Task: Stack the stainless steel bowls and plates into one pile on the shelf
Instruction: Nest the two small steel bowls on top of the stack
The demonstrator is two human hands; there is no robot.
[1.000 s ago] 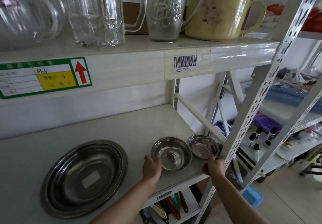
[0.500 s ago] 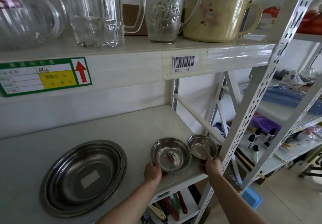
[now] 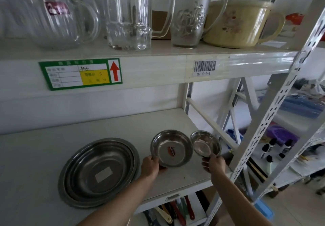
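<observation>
Big steel plates [image 3: 98, 172] nested at left on the shelf [image 3: 44, 148] (sticker in the middle). Then left hand [image 3: 150, 166] gripping the near rim of the medium bowl [image 3: 171, 148], tipped up. Right hand [image 3: 214, 164] pinching the small bowl [image 3: 205, 144], tilted too, rims nearly touching.

White slotted-steel shelving [image 3: 274, 113], white wall [image 3: 219, 102] behind, pale floor [image 3: 299, 206] lower right.

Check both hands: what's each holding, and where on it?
Left hand grips the larger steel bowl at its near-left rim. Right hand grips the smaller steel bowl at its near rim.
</observation>
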